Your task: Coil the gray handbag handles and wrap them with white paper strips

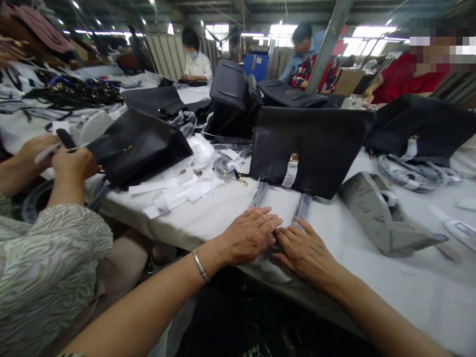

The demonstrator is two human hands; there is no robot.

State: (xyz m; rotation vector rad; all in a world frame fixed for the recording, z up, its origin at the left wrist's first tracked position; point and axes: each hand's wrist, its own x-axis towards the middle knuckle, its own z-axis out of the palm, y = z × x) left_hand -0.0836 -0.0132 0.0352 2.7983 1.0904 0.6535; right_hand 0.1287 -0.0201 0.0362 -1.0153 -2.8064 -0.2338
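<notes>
A black handbag (312,148) with a gold clasp lies on the table ahead of me, its flap side showing and a white wrap hanging from the clasp. Its handle (303,207), wrapped in clear plastic, runs from the bag towards me and passes under both hands. My left hand (249,237) is closed over the near part of the handle, palm down, a metal bangle on the wrist. Close against it, my right hand (307,253) grips the same handle with thumb and fingers. The loop's middle is mostly hidden beneath my fingers.
White paper strips (186,191) and a coiled plastic-wrapped strap (225,164) lie left. A grey tape dispenser (383,213) stands right, near another black bag (420,129). At left, a co-worker's hands (74,161) work beside a black bag (139,146). More bags stand behind.
</notes>
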